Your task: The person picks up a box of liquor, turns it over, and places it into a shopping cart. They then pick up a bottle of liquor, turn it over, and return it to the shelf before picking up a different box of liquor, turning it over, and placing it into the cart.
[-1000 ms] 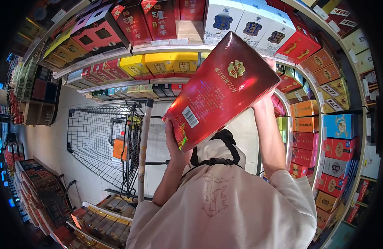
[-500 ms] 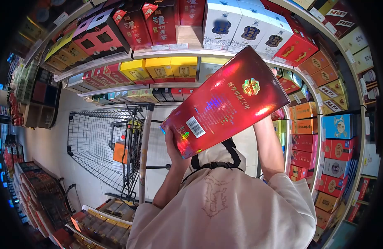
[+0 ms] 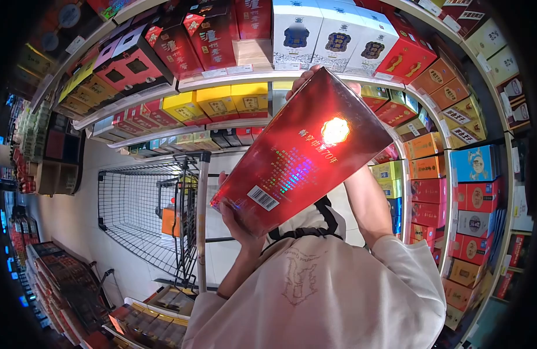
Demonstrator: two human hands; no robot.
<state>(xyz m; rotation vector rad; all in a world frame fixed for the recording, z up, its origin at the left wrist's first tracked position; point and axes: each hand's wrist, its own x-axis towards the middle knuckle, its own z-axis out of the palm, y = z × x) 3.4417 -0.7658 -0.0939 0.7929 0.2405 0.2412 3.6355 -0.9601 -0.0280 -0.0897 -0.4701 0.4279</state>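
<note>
A tall, shiny red liquor box is held tilted in front of my chest. Its printed face, with a barcode and a glaring gold emblem, is turned up toward me. My left hand grips the lower left end, thumb on the near side and fingertips showing at the far edge. Behind the upper end is my right hand; its fingers curl over the top left edge, while the palm is hidden by the box.
Ahead, a shelf carries white boxes, dark red boxes and yellow boxes. A wire shopping cart containing an orange item stands at left. Stacked boxes line the right side.
The box has shifted slightly left and tipped, moving the glare onto its emblem. My right hand's fingers now show over its top edge. My left hand has moved a little down and left.
</note>
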